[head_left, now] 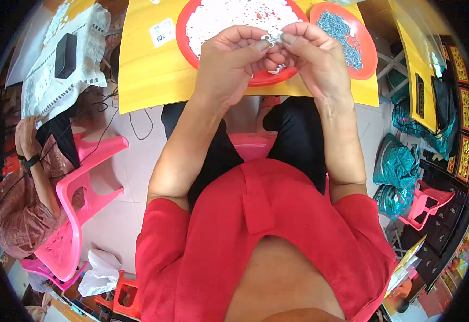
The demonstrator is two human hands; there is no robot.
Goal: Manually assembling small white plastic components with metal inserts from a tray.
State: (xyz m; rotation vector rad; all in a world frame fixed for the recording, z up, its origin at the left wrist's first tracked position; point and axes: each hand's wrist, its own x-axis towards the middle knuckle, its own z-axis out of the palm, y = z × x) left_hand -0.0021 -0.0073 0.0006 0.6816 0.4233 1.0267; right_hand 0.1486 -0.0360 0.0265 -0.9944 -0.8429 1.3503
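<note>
Over the front edge of the large red tray, my two hands meet with fingertips almost touching. Thumb and fingers of my left hand pinch a small white plastic piece with rounded loops. My right hand is closed in a pinch just beside it; a thin greyish bit, possibly a nail, shows between the fingertips, too small to make out. Many small white pieces fill the large tray. On the right, a smaller red-orange tray holds a heap of grey metal nails or screws.
Both trays stand on a yellow table, near a white printed label. At left, another person sits on a pink chair by a cloth-covered table with a black box. Teal bags lie at right. Cables trail on the floor.
</note>
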